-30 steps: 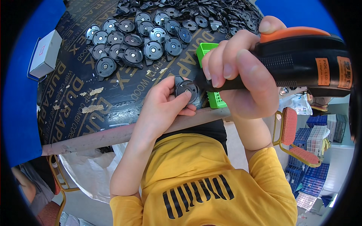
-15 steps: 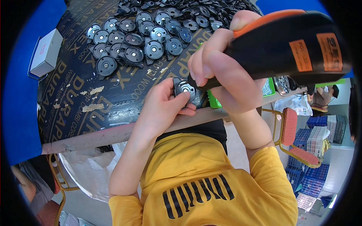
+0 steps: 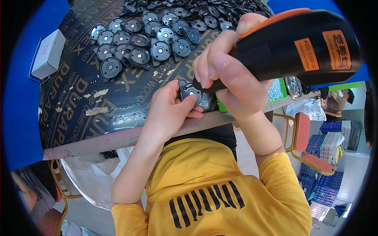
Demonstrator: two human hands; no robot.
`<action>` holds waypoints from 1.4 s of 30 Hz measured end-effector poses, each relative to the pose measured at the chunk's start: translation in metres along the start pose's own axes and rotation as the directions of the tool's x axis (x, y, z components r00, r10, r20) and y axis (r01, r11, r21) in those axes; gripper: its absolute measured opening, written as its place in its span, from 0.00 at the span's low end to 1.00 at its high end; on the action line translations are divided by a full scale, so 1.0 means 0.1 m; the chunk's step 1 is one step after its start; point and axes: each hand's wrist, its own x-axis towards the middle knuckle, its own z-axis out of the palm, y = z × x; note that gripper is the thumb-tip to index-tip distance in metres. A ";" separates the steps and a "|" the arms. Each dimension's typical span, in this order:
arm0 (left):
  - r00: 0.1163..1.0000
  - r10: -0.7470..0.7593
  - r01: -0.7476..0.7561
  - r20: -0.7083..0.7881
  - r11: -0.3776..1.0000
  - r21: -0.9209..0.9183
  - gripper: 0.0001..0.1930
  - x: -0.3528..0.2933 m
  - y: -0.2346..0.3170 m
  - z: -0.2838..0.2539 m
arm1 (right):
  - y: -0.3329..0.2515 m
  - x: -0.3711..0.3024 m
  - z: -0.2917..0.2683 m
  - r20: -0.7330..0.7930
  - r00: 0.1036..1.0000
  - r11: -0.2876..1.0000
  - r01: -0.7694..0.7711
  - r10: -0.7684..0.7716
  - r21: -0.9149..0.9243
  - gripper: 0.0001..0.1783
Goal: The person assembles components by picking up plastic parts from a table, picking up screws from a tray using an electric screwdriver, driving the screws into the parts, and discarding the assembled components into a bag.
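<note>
My left hand (image 3: 166,108) pinches a round black part with a metallic centre (image 3: 193,97) at the table's front edge. Its thumb presses on the disc face while the other fingers reach around and under it. Wrapped in my right hand (image 3: 240,78) is a black and orange electric screwdriver (image 3: 283,53), lying nearly level. The narrow nose of the tool points left to the upper right rim of the part. Whether its tip touches a screw there I cannot make out, as the fingers and nose cover that spot.
Several similar round black parts (image 3: 160,51) lie in a group further back, with a dark heap (image 3: 204,10) behind. A green tray of small metal pieces (image 3: 277,91) and a round metal dish (image 3: 293,87) stand right. A white box (image 3: 49,55) is at the left.
My right hand and the screwdriver have shifted slightly left. My left hand with the round part has also moved a little left and stays closed on it.
</note>
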 end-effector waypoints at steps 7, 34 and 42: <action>1.000 -0.001 0.000 -0.017 0.999 -0.042 0.06 -0.02 0.05 0.03 | -0.07 -0.01 -0.02 -0.096 0.993 0.991 0.078 -0.068 0.106 0.21; 0.999 0.042 -0.037 0.013 0.963 -0.265 0.17 -0.02 0.08 -0.04 | -0.24 -0.62 -0.62 -0.449 0.893 1.000 0.025 -0.024 -0.003 0.20; 0.999 0.041 -0.034 0.022 0.962 -0.272 0.17 -0.02 0.07 -0.05 | -0.22 -0.64 -0.64 -0.462 0.886 0.999 0.045 -0.037 0.006 0.20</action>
